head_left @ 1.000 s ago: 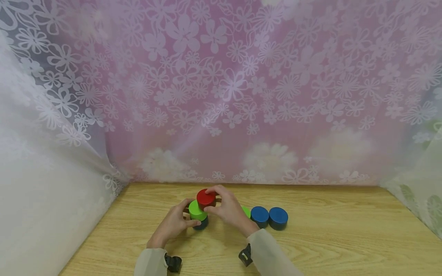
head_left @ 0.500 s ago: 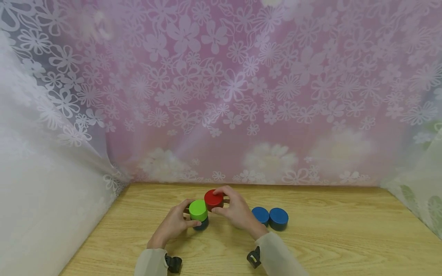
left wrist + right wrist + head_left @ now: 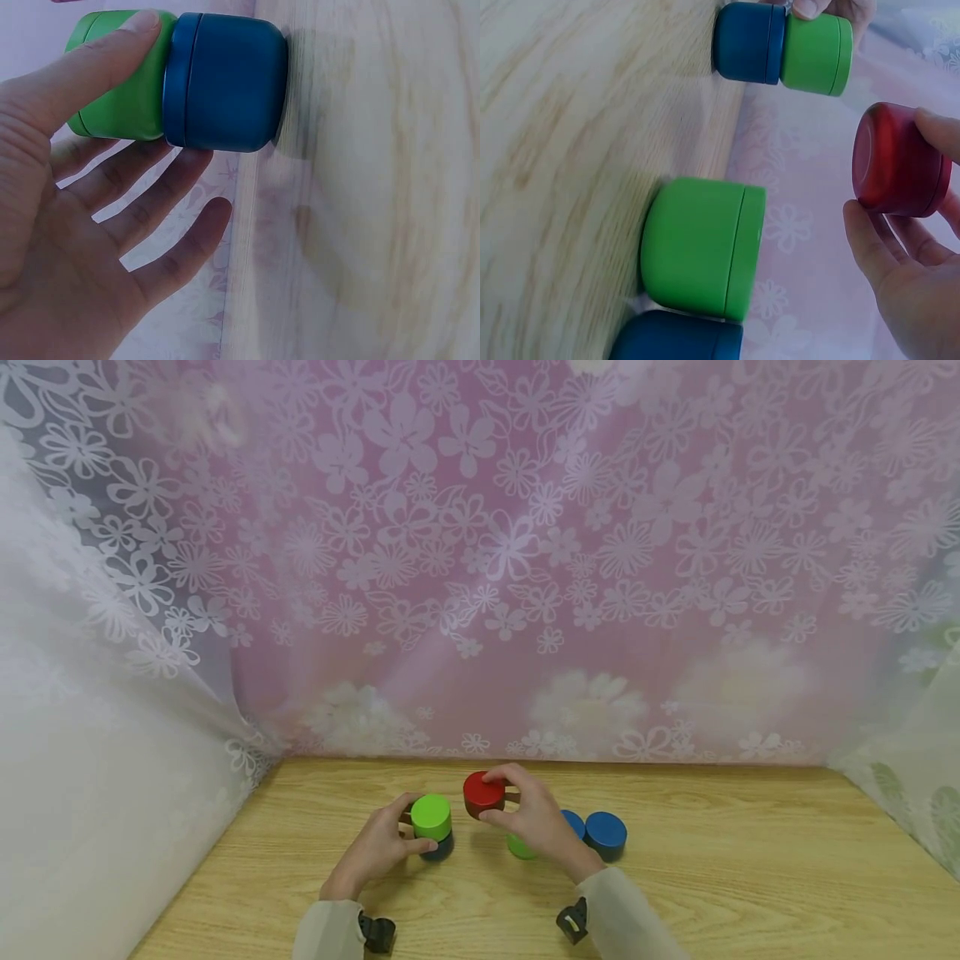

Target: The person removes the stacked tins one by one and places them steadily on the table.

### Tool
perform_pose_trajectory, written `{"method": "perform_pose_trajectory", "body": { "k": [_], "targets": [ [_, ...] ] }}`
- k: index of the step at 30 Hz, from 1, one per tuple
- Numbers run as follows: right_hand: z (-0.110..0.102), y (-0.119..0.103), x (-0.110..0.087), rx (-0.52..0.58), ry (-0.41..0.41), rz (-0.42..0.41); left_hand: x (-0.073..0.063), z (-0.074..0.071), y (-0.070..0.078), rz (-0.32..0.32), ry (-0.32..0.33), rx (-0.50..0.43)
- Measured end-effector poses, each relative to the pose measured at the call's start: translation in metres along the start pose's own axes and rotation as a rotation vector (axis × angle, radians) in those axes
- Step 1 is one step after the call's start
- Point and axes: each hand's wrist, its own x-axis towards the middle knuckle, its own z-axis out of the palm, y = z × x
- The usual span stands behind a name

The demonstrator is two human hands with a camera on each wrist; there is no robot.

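My left hand (image 3: 375,847) has its thumb and fingers around a small green lidded jar (image 3: 124,90), which is stacked on a blue lidded jar (image 3: 232,82) standing on the table. In the left wrist view, the thumb lies along the green jar and a finger reaches under the blue one's side. To the right, my right hand (image 3: 543,822) pinches a red lidded jar (image 3: 900,161) and holds it in the air, apart from the stack. Its base shows in the right wrist view. Below that hand another green jar (image 3: 697,247) stands on the table, partly covered in the head view.
Beside the standing green jar is a row of two blue jars (image 3: 605,835), the nearer partly behind my right hand. The wooden table (image 3: 750,860) ends at a pink flowered curtain (image 3: 525,610) at the back, with pale curtain (image 3: 90,760) on the left.
My right hand has carried the red jar to the right, away from above the green-and-blue stack. My left hand stays in place on the stack.
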Motion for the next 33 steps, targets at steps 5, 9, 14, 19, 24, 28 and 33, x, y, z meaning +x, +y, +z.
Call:
{"method": "perform_pose_trajectory", "body": {
  "k": [5, 9, 14, 19, 24, 28, 33],
  "targets": [
    [-0.006, 0.001, -0.002, -0.008, -0.001, 0.011, -0.001, 0.001, -0.001, 0.003, 0.006, 0.007],
    [-0.012, 0.003, -0.004, -0.024, 0.006, 0.001, -0.001, 0.001, -0.001, 0.01, 0.006, 0.009],
    [-0.019, 0.008, -0.005, -0.045, 0.017, -0.018, -0.001, 0.0, 0.0, 0.012, 0.0, 0.006],
    [-0.025, 0.013, -0.008, -0.051, 0.022, -0.034, -0.001, 0.0, 0.0, 0.01, -0.005, 0.003],
    [-0.031, 0.017, -0.009, -0.042, 0.035, -0.039, -0.002, 0.0, 0.001, 0.008, -0.008, 0.002],
    [-0.034, 0.019, -0.011, -0.044, 0.045, -0.06, -0.002, 0.0, 0.0, 0.015, -0.009, 0.006],
    [-0.038, 0.021, -0.013, -0.049, 0.061, -0.081, -0.001, 0.0, -0.001, 0.019, -0.006, 0.009]
  ]
}}
